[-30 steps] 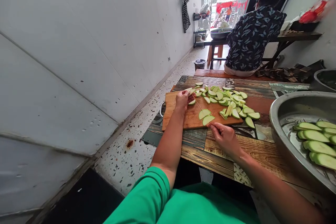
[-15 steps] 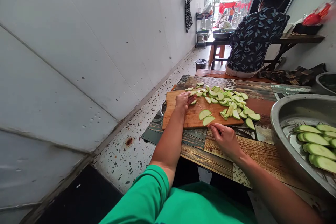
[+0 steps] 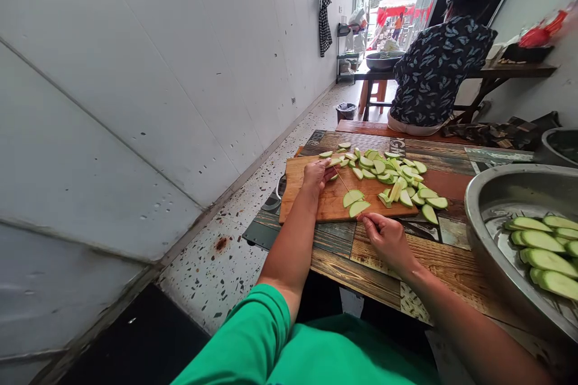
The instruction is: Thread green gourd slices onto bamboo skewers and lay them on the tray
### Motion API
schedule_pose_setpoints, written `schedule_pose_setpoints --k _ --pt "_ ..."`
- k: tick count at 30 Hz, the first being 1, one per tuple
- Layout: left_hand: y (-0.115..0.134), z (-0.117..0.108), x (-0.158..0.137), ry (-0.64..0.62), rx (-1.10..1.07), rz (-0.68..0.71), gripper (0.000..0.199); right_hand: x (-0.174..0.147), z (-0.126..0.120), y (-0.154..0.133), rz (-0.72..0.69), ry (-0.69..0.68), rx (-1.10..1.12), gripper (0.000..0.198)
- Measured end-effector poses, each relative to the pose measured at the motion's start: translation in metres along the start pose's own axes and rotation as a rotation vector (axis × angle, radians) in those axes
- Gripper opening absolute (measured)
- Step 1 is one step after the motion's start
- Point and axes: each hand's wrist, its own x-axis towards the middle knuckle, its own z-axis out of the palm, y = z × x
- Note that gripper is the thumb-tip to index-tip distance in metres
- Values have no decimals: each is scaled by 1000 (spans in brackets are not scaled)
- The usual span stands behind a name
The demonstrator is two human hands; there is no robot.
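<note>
My right hand [image 3: 387, 239] pinches the near end of a thin skewer [image 3: 342, 180] low over the front edge of a wooden cutting board [image 3: 295, 180]. Two half-moon zucchini slices [image 3: 353, 197] with green skin and pale flesh are threaded on it, close to my right fingers. At the skewer's far end, my left hand [image 3: 317, 173] is closed on another zucchini slice [image 3: 335, 162], its fingers partly hidden. Many loose zucchini slices [image 3: 397, 177] lie heaped on the right of the board and spill onto the table.
A large metal basin [image 3: 474, 210] at the right holds skewered slices [image 3: 544, 240]. Behind it stands another metal vessel [image 3: 553, 144]. The patterned plank table [image 3: 377, 246] runs beneath the board. Beyond it, a person in a dark patterned shirt [image 3: 438, 72] sits facing away. A white wall [image 3: 180, 72] borders the left.
Both hands, the skewer and its two slices stay almost where they were. Only the camera view has shifted very slightly.
</note>
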Motion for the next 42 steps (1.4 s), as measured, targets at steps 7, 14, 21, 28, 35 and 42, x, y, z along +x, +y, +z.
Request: schedule_pose_setpoints --k 7,14,21,28,35,42 --pt "0 0 1 11 14 7 9 0 0 0 11 1 -2 32" --pt "2 1 -1 7 21 -3 7 -1 0 -1 19 -3 21 33" --pt "0 0 -3 -33 68 35 5 -1 -1 -1 43 -23 30 35" --pt "-4 -3 4 -56 86 59 6 0 4 8 65 -37 108 35" --pt "-8 -3 5 -73 111 36 6 0 10 17 134 -63 209 37" --pt "-9 -1 6 -91 117 39 4 2 9 12 141 -76 203 39"
